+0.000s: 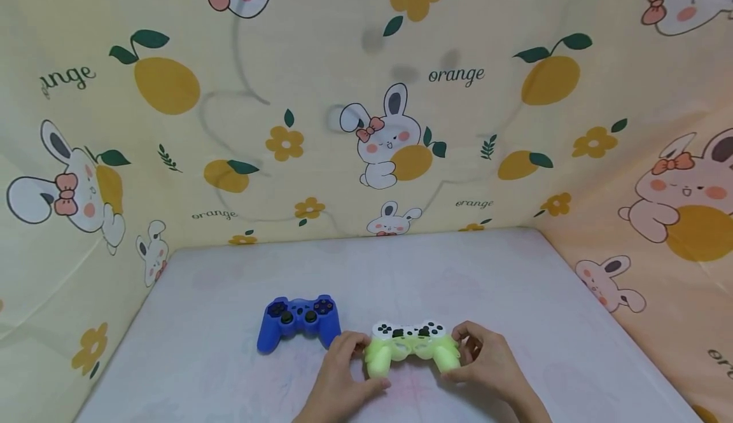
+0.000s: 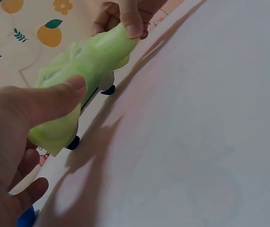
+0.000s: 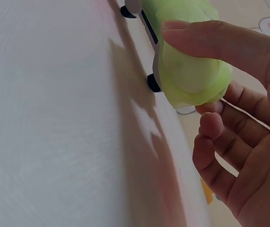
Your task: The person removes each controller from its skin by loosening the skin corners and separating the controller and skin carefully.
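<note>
Between my two hands is a white game controller [image 1: 410,331] with black buttons, its lower part and grips wrapped in a light green soft cover [image 1: 378,354]. My left hand [image 1: 343,378] pinches the left grip, the thumb [image 2: 64,97] lying along the green cover. At the opposite grip, my right hand [image 1: 489,366] pinches with thumb and fingers, its lower fingers curled beneath. Both wrist views show the controller held close over the table, its shadow beneath it. A blue game controller [image 1: 300,325] lies just left, near my left fingertips; a blue bit shows in the left wrist view.
A pale cloth covers the table [image 1: 458,270]. Around it rise cream fabric walls [image 1: 338,79] printed with rabbits, oranges and flowers, at the back and both sides.
</note>
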Demonstrator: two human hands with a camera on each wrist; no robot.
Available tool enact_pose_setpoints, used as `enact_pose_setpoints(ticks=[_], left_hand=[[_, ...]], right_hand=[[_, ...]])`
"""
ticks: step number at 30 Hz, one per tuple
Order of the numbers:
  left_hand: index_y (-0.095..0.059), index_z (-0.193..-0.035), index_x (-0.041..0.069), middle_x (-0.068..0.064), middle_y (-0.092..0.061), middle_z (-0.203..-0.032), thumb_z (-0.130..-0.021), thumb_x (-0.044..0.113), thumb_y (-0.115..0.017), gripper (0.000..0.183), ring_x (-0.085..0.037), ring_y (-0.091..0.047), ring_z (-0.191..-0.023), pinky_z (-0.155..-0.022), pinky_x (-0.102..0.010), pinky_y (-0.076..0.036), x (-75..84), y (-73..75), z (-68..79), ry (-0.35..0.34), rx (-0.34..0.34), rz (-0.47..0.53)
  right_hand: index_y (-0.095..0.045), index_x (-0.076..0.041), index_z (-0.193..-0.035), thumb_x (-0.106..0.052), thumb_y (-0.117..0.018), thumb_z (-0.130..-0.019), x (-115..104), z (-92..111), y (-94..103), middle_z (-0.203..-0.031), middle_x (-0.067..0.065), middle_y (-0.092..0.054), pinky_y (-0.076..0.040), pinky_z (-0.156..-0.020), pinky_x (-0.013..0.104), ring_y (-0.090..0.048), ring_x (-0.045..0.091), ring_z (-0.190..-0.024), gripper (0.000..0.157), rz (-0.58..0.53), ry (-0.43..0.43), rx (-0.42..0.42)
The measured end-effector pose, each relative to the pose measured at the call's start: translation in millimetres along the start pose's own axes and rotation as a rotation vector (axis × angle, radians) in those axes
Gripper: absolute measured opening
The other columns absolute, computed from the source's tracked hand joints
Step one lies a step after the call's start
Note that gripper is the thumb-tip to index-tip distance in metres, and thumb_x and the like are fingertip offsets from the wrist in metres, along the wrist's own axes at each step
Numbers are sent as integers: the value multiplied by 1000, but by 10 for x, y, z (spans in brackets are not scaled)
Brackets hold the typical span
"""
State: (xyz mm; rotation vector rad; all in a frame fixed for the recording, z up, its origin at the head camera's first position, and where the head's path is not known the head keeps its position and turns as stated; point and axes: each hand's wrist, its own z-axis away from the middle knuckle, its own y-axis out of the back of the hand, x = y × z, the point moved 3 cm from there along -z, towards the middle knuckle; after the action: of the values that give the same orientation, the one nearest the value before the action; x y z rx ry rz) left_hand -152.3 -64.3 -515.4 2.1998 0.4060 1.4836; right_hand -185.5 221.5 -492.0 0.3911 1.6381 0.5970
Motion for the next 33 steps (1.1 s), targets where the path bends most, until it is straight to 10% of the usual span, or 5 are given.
enact_pose_setpoints(ticks=[33], left_hand=[[-62, -102, 23, 15, -53, -97, -72, 40, -88, 43, -10, -51, -90, -78, -29, -45, 47, 56, -7, -64, 55, -84]], right_hand=[[-65, -20, -87, -24, -100, -42, 10, 4, -12, -60, -1, -49, -40, -49, 24, -46, 8, -53, 57, -26, 35, -17]])
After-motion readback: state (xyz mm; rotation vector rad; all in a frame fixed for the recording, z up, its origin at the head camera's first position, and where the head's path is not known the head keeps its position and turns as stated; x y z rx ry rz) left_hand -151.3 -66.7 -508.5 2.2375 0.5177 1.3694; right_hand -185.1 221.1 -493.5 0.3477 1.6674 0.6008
